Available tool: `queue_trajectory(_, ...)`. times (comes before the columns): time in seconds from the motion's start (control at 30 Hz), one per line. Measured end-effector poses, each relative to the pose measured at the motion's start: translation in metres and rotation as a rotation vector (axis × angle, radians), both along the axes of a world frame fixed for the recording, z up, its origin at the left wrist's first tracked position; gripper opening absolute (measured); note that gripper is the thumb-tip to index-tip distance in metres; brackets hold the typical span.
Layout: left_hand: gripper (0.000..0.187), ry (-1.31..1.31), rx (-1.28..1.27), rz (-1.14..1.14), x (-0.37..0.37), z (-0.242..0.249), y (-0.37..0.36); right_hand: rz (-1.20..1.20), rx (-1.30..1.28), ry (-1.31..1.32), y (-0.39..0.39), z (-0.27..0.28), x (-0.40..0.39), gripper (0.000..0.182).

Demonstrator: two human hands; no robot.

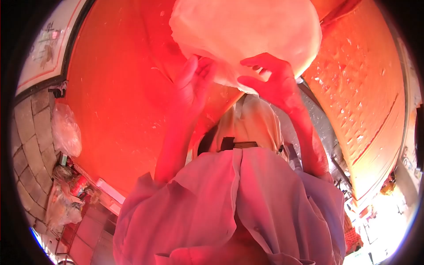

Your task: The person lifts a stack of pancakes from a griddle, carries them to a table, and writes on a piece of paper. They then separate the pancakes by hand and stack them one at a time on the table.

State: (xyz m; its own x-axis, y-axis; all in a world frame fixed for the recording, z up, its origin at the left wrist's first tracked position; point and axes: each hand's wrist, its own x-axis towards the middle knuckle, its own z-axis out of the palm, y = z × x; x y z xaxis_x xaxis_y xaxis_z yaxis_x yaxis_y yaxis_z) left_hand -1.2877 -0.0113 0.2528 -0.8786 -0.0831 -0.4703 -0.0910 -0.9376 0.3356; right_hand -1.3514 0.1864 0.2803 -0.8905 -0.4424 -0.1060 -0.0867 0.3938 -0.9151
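Observation:
A large, pale, rounded sheet (247, 31) with an uneven near edge takes up the top middle of the head view, overlapping the orange-red surface (119, 101). Its material is not clear under the red light. At its near left edge is my left hand (192, 81), palm turned inward, thumb raised and fingers loosely bent. My right hand (271, 79) overlaps the sheet's near right part, its fingers arched and its thumb apart from them. Nothing shows between the fingers of either hand.
To the right stands a second orange surface (357, 88), scratched and pitted. A clear plastic bag (66, 130) hangs by the left edge, above clutter on the paved floor (33, 150). A white framed board (48, 44) is at the upper left.

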Motion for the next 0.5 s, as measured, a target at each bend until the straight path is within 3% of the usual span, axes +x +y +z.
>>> queue_trajectory(0.13,0.03,-0.039,-0.49,-0.105,-0.008,-0.018,-0.002,0.058,-0.068,-0.237,0.01,0.006,-0.021,0.025)
queue_trajectory(0.2,0.032,-0.093,-0.602,-0.107,-0.003,-0.039,-0.01,0.057,-0.068,-0.29,0.013,0.005,-0.03,0.023)
queue_trajectory(0.33,0.038,-0.113,-0.54,-0.042,-0.018,0.01,0.023,0.024,-0.14,-0.375,0.009,0.003,-0.042,0.018)
queue_trajectory(0.43,0.041,-0.16,-0.55,-0.001,-0.02,0.003,0.03,-0.022,-0.098,-0.033,0.004,0.001,-0.044,0.017)
queue_trajectory(0.5,0.044,-0.128,-0.527,-0.03,-0.02,-0.003,0.03,0.101,-0.027,0.282,0.0,-0.005,-0.038,0.019)
